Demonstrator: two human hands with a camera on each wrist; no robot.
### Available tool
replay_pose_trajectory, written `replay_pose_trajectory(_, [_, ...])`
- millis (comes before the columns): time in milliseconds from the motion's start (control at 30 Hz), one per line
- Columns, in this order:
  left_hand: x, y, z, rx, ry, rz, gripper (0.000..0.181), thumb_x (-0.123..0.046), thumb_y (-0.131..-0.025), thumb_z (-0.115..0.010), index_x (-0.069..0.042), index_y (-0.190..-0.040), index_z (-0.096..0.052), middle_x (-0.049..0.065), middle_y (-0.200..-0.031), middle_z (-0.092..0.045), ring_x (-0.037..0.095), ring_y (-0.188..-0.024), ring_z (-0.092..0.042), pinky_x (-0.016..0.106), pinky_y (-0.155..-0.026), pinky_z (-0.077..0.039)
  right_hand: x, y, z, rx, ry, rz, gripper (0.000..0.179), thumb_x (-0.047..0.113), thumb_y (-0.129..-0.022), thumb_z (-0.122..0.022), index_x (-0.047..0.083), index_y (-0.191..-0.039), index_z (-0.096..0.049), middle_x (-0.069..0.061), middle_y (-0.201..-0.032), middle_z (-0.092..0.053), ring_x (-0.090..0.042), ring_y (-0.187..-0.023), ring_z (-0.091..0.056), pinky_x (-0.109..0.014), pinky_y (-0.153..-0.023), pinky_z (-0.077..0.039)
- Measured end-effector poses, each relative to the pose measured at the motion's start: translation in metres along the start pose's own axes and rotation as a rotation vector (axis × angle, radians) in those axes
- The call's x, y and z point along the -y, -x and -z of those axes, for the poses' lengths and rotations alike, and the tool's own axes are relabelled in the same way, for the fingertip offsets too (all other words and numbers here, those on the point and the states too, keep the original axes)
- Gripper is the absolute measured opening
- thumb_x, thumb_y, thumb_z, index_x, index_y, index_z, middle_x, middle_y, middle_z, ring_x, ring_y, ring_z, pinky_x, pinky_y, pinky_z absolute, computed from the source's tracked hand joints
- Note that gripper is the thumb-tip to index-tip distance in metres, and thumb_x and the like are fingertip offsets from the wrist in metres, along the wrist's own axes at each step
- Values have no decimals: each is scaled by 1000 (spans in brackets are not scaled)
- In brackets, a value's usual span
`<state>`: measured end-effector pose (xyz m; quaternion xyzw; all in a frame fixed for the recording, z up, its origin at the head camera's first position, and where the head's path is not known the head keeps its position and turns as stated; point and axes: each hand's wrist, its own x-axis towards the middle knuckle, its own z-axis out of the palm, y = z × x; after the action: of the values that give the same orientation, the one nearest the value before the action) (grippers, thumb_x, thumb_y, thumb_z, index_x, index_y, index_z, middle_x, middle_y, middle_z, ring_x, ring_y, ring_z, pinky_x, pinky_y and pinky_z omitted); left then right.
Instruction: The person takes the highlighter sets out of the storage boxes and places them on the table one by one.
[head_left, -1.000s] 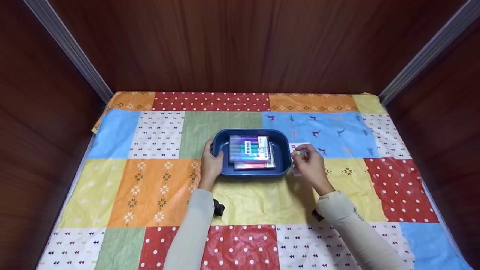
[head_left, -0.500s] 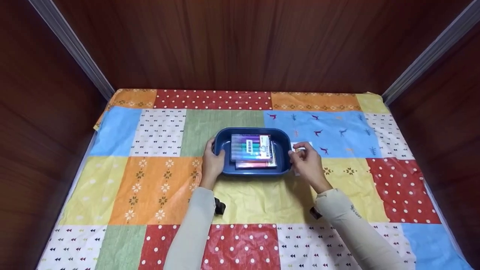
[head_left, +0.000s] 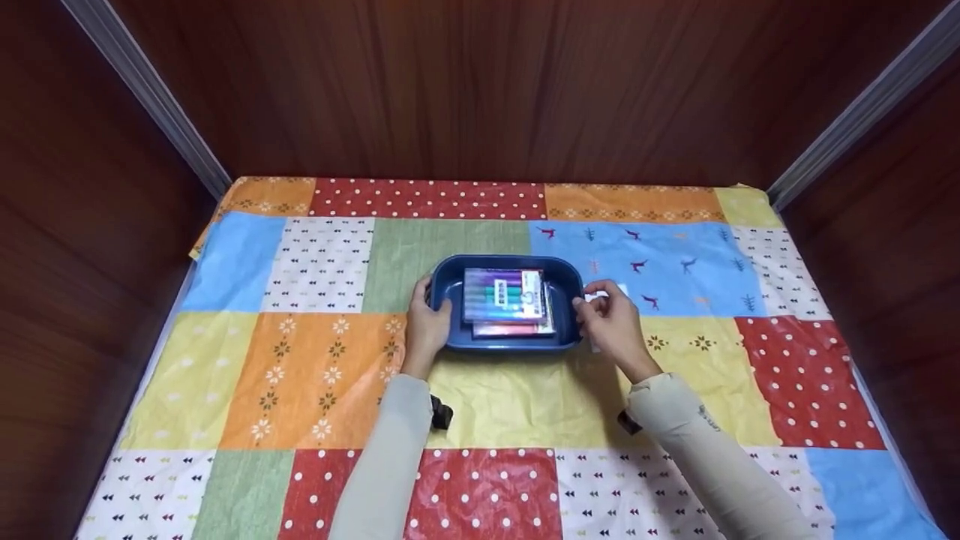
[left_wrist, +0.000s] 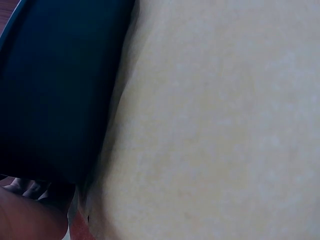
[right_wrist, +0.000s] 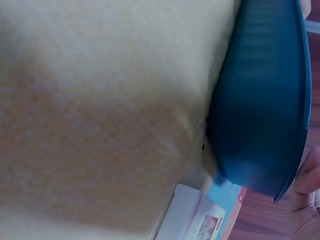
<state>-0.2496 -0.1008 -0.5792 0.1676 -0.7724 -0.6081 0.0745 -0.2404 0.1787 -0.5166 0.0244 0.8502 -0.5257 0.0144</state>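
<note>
A pale, greyish-beige left sleeve [head_left: 379,469] and a matching right sleeve [head_left: 724,457] are worn, both long and ended at the wrists. Soft creases are seen near the right cuff [head_left: 658,384], and a small dark marking [head_left: 709,418], too fine to be read, is borne on the outer side. Beneath each wrist a small, blocky black device is shown, the left one [head_left: 442,412] more fully than the right one [head_left: 628,422]. The left hand [head_left: 427,328] and right hand [head_left: 616,330] are bare.

A patchwork cloth [head_left: 491,405] bears a blue tray [head_left: 510,346] beside a white box [right_wrist: 191,214].
</note>
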Motion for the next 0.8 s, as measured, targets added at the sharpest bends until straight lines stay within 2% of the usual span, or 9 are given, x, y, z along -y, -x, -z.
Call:
replay_pose_trajectory(233, [0, 0, 0, 1, -2, -14, 50, -5, -93, -59, -9, -142, -50, 19, -144, -58, 35, -136, -53, 48, -114, -42, 2, -5, -2, -26, 4, 45, 23, 15, -96, -64, 2, -113, -59, -5, -70, -61, -24, -57, -64, -32, -55, -56])
replay_pose_trajectory(400, [-1, -1, 0, 6, -11, -11, 51, -7, -93, -59, -10, -143, -50, 19, -145, -57, 35, -137, -52, 48, -115, -40, 6, -8, -3, -13, 4, 47, 24, 18, -96, -65, 3, -114, -59, -4, -70, -61, -21, -56, -63, -29, -54, -55])
replay_pose_trajectory(600, [-1, -1, 0, 11, -9, -3, 51, -6, -93, -59, -10, -144, -49, 18, -147, -56, 34, -139, -50, 47, -116, -40, 9, -12, -5, 13, -6, 48, 28, 17, -96, -65, 0, -118, -58, -2, -70, -61, -20, -56, -63, -35, -56, -57])
replay_pose_trajectory(800, [-1, -1, -1, -7, 1, -6, 51, -5, -92, -59, -11, -142, -51, 18, -145, -58, 34, -138, -52, 47, -115, -41, 12, -17, -10, 7, 22, 65, 24, 16, -96, -64, 1, -114, -58, -1, -69, -61, -19, -54, -60, -30, -53, -54])
